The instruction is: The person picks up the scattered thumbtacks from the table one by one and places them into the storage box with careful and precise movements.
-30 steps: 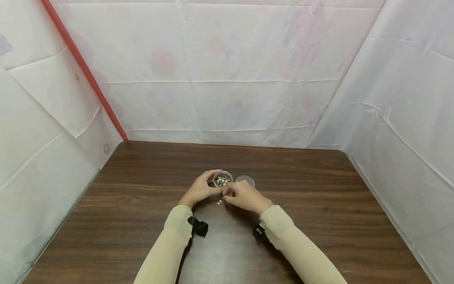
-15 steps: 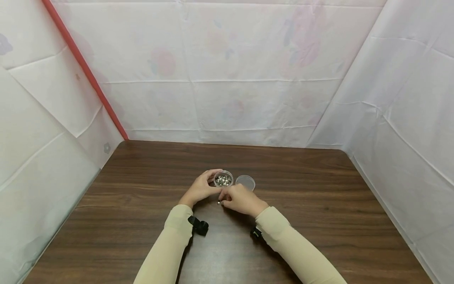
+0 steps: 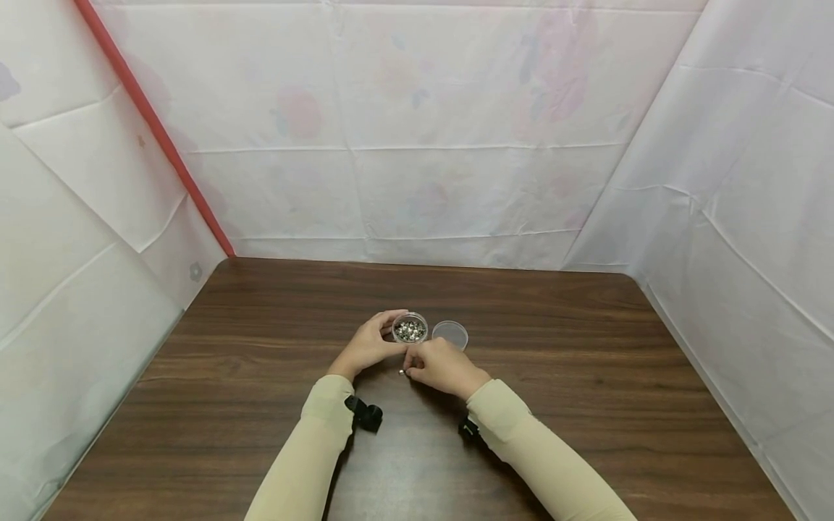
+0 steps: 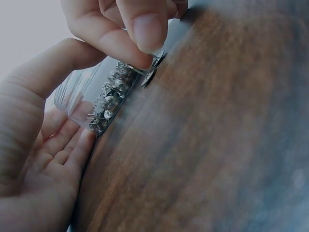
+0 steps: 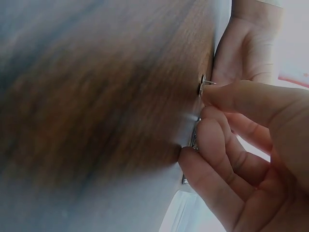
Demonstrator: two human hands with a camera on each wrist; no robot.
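Observation:
My left hand (image 3: 370, 346) curves its thumb and fingers round a small clear round container (image 3: 410, 317). Inside it lies a heap of silver thumbtacks (image 4: 108, 104), some with their pins showing. Just in front of the container my right hand (image 3: 445, 366) is down close to the tabletop, thumb and forefinger together at a thumbtack (image 5: 202, 86). Two flat tack heads show right under these fingertips in the left wrist view, the lower thumbtack (image 4: 149, 78) lying on the wood. The right hand's other fingers are bent and rest near the table.
A clear round lid (image 3: 451, 333) lies right of the container, partly behind my right hand. The brown wood-grain table (image 3: 554, 318) carries everything. White patterned cloth (image 3: 404, 195) hangs behind and at both sides, with a red strip (image 3: 156, 126) at the left.
My right hand has moved slightly left and toward me, from beside the container onto the loose thumbtacks, uncovering more of the lid. My left hand has stayed round the container.

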